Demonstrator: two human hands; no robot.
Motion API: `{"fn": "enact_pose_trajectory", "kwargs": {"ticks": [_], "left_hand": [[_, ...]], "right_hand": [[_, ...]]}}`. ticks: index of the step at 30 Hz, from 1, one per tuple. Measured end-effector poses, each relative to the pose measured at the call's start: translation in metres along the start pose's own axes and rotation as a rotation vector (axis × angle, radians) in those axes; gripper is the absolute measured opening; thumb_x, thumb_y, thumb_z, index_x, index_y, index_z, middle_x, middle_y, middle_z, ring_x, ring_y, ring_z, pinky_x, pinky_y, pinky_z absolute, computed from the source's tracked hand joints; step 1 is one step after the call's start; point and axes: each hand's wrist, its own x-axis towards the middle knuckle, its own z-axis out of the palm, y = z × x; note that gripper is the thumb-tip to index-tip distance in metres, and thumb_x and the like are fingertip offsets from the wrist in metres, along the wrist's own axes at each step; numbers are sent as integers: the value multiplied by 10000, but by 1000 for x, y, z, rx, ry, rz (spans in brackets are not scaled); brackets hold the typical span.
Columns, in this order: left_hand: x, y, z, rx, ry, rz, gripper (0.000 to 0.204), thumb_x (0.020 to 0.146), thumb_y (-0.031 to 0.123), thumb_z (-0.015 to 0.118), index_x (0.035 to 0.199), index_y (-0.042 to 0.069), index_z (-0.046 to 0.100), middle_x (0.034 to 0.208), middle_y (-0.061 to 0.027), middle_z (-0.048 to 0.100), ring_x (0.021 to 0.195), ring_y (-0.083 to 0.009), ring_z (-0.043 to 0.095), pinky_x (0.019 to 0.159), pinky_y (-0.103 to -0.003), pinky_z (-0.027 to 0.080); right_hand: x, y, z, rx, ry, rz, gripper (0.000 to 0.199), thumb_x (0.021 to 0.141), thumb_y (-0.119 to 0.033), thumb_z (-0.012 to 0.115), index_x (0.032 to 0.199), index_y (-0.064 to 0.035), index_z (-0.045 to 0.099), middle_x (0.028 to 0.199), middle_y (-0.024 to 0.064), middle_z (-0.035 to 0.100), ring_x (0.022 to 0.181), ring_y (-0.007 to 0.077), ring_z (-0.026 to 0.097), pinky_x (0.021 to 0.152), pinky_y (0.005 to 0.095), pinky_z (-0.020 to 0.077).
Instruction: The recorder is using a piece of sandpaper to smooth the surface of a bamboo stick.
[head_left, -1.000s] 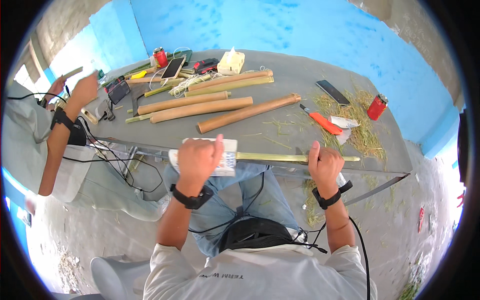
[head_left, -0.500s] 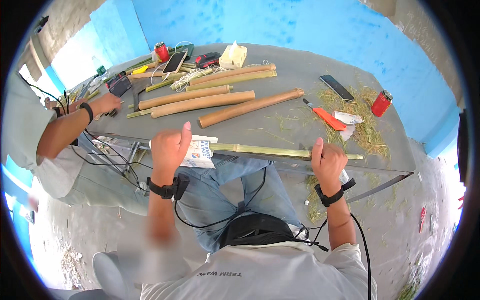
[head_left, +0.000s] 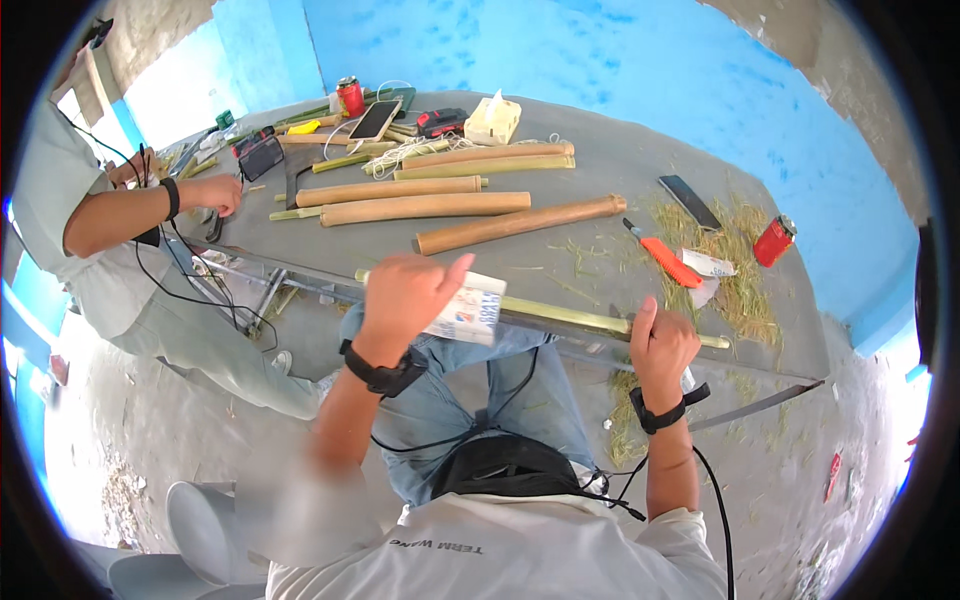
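A thin, pale green bamboo strip [head_left: 565,312] lies across in front of me along the table's near edge, sloping slightly down to the right. My left hand [head_left: 402,300] is closed around its left part over a folded sheet of sandpaper [head_left: 470,314], whose white printed backing shows. The strip's left tip sticks out just beyond that hand. Toward the other end, my right hand [head_left: 662,345] grips the strip itself, thumb pointing up, with a short end projecting past it.
Bamboo tubes [head_left: 520,225] lie mid-table. At right are an orange-handled knife [head_left: 668,262], a phone [head_left: 690,202], a red can [head_left: 774,241] and shavings [head_left: 745,285]. A tissue box [head_left: 492,122] stands behind. At left, a co-worker's hand [head_left: 212,193] is near tools.
My left hand and the sandpaper have slid to the right along the bamboo strip, baring its left tip. My right hand still grips the other end. The whole view has shifted a little.
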Motion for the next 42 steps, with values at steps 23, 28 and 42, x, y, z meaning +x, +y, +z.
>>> {"fn": "enact_pose_trajectory", "kwargs": {"ticks": [23,28,42], "left_hand": [[-2,-16,-7,-63,18,5,565,957,293,736,525,49,467,522,-128,459,483,-340,461,489,-446,356],[-7,-54,-29,26,-29,-118,576,963,319,725,515,58,474,517,-127,464,482,-343,463,483,-429,362],[12,28,12,-129,53,59,541,950,271,745,525,66,481,512,-98,466,475,-321,463,501,-421,356]], "right_hand": [[1,-1,-2,4,0,31,458,949,-159,641,515,-53,540,510,114,496,472,340,486,481,452,342],[1,4,-2,-2,-13,41,454,942,-147,642,511,-54,530,505,111,489,462,332,478,465,443,331],[1,1,-1,13,-9,32,449,918,-143,650,497,-74,511,497,104,498,446,327,478,458,439,346]]}}
